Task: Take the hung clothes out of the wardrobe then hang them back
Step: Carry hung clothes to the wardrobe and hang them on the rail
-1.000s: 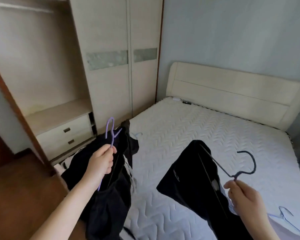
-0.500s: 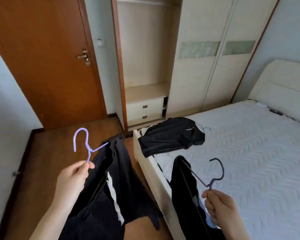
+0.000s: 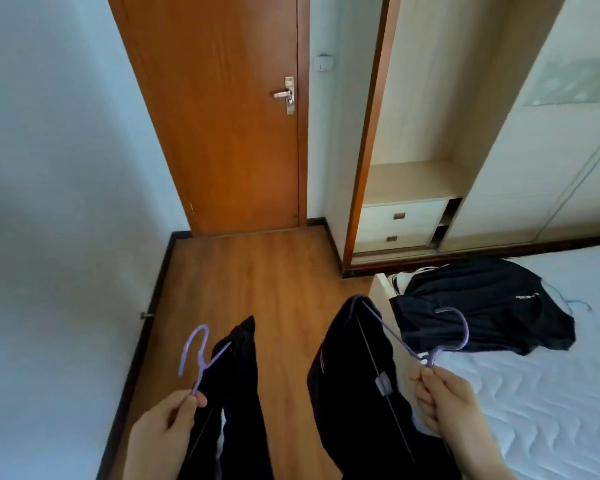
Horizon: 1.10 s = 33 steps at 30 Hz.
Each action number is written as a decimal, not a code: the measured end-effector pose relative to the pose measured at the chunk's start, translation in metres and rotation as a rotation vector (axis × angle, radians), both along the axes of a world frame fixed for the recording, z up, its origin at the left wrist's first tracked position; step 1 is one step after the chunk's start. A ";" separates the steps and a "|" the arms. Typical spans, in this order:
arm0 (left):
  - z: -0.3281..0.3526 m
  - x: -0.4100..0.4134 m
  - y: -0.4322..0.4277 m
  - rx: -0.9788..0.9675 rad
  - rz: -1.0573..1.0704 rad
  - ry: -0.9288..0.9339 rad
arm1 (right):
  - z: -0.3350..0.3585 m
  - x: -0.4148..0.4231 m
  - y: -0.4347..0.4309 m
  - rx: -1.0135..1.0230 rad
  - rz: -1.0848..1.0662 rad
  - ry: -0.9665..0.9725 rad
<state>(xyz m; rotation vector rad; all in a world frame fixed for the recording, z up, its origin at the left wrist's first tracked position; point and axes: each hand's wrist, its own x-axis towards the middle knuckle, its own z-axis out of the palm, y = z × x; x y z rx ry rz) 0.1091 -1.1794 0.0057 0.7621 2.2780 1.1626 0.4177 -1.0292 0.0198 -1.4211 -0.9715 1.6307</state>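
Head view: the open wardrobe (image 3: pixel 426 140) stands far right, the bed (image 3: pixel 551 393) near right with a dark garment (image 3: pixel 482 306) lying on its corner. Your right hand (image 3: pixel 447 403) pinches a purple hanger (image 3: pixel 452 332), hook up, black garment (image 3: pixel 357 393) hanging left below. Your left hand (image 3: pixel 167 427) grips another purple hanger (image 3: pixel 194 351), hook up-left, black clothing (image 3: pixel 239 393) draping down to its right.

Orange door (image 3: pixel 229 133), wooden floor (image 3: pixel 257 278).
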 end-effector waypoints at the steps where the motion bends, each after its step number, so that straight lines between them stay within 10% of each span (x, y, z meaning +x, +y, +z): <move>1: 0.001 -0.011 0.014 -0.005 -0.012 -0.004 | 0.003 -0.014 0.013 0.012 0.006 -0.003; 20: 0.009 -0.163 0.434 0.011 -0.100 0.030 | 0.003 -0.164 0.414 0.079 -0.045 0.003; 33: 0.011 -0.169 0.744 -0.011 -0.634 -0.046 | -0.007 -0.134 0.668 0.189 -0.271 -0.114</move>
